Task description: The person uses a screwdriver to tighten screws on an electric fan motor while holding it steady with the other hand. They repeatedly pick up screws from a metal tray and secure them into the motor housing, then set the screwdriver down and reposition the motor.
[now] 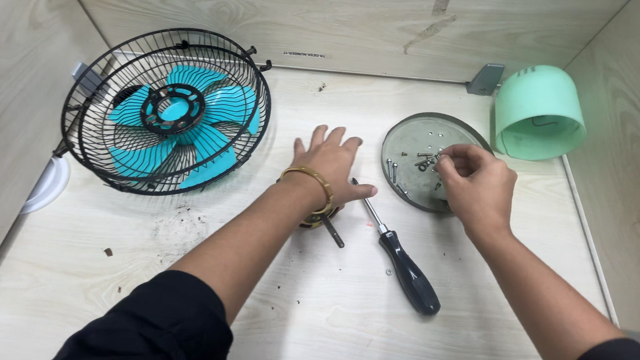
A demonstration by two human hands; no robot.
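My left hand point(329, 165) lies flat on the wooden table point(309, 303), fingers spread, holding nothing, with a gold bangle at the wrist. A screwdriver point(398, 256) with a black handle lies just right of it, its tip near my thumb. A dark rod-like part point(333, 234) pokes out under my left wrist. My right hand point(474, 182) reaches over a round grey metal dish point(408, 145) that holds several screws, fingertips pinched at a small screw point(431, 160). A fan point(168, 109) with a black wire guard and teal blades leans at the left.
A mint-green cylinder point(538, 110) lies on its side at the back right. A white round piece point(48, 183) sits at the left wall. Wooden walls close in on three sides, with grey metal brackets point(485, 79) in the corners. Small dark specks dot the table.
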